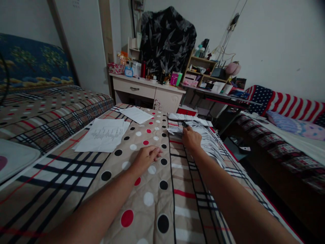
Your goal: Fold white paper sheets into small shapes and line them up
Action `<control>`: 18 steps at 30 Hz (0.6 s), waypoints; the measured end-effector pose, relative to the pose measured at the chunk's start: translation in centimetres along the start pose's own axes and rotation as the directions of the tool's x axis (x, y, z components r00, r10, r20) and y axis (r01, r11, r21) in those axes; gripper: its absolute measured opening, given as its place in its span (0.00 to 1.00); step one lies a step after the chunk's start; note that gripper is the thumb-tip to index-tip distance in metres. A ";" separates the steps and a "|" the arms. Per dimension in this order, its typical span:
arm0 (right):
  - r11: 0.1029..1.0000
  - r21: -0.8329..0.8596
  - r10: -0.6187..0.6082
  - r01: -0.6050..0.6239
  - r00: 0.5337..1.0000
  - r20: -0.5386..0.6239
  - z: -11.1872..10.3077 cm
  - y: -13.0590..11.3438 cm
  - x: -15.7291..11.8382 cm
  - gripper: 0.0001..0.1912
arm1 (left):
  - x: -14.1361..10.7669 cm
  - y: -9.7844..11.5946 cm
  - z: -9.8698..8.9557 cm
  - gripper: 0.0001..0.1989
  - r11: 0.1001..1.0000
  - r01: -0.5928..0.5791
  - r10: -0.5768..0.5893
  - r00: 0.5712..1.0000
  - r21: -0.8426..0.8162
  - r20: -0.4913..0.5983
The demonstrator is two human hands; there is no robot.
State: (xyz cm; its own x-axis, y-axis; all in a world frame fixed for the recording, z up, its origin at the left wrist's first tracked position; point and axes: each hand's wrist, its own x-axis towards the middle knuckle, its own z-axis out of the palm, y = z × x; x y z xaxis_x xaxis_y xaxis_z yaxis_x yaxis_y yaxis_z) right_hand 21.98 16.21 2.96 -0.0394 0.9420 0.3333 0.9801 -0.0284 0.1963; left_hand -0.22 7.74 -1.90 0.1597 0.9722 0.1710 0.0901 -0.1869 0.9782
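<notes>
My left hand (pixel 147 156) hovers over or rests on the dotted middle of the patterned bedspread (pixel 142 203), its fingers curled together; whether something small is between them cannot be made out. My right hand (pixel 192 138) is closed at the left edge of a spread of thin white paper strips (pixel 209 140), and some strips stick out to the left of its fingers. Behind it lies a flat white bundle (pixel 190 118). Printed white sheets (pixel 101 135) overlap on the left side of the bedspread, with another white sheet (pixel 136 115) just beyond them.
Beyond the bed stands a white desk (pixel 134 88) with bottles and small boxes. A shelf unit (pixel 203 69) and table stand to its right. Another bed (pixel 284 142) is at the right, a patterned couch (pixel 38 101) at the left. A white stool-like surface (pixel 17 157) edges in at left.
</notes>
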 end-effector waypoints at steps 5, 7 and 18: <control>0.999 -0.015 -0.052 0.051 0.996 -0.076 -0.1 0.0 0.7 0.16 | 0.1 -0.2 0.1 0.16 0.999 0.027 -0.027 0.999 0.034 0.017; 0.999 -0.006 -0.052 0.052 0.993 -0.103 0.1 0.0 1.6 0.15 | 0.1 -0.4 0.1 0.15 0.999 0.031 -0.032 0.999 0.037 0.024; 0.997 0.082 -0.007 -0.001 0.995 0.097 2.4 -0.2 5.2 0.22 | 0.2 -0.5 0.3 0.12 0.995 0.052 -0.054 0.998 0.088 0.029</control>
State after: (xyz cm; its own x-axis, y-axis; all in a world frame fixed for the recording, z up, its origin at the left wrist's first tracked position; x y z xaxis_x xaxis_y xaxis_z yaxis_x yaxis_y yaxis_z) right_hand 22.01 21.95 2.47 -0.0274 0.9701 0.2412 0.9929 -0.0016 0.1193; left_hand 0.09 7.94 -2.38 0.1831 0.9764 0.1142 0.1841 -0.1481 0.9717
